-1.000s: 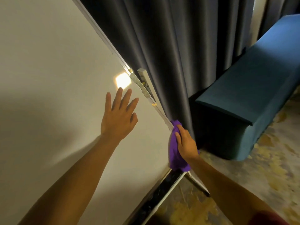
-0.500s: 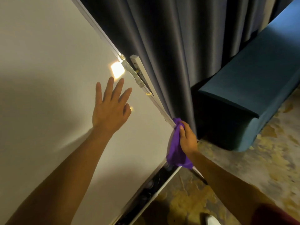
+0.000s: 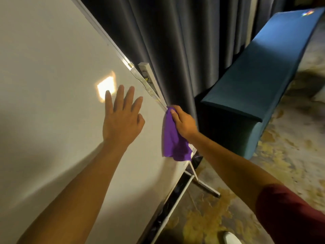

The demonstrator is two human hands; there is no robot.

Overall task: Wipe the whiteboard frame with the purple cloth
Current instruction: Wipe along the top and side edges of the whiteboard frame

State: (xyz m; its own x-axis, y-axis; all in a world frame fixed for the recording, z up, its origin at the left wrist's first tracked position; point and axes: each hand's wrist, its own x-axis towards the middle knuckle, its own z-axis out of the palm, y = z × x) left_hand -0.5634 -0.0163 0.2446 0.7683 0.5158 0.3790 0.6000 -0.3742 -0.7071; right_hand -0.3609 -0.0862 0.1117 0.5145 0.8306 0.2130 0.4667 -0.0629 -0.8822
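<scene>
2 hands: the right hand [image 3: 183,123] grips 1 purple cloth [image 3: 173,141] against the whiteboard frame [image 3: 158,100]; the left hand [image 3: 121,120], fingers spread and holding nothing, lies flat on the board beside that frame.

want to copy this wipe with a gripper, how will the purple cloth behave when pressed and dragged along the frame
The cloth looks floppy: its free end hangs in loose folds below the right hand, so it will likely trail and bunch. It seems thin and light, probably conforming to the frame edge. Without a firm pinch it may slip.
</scene>
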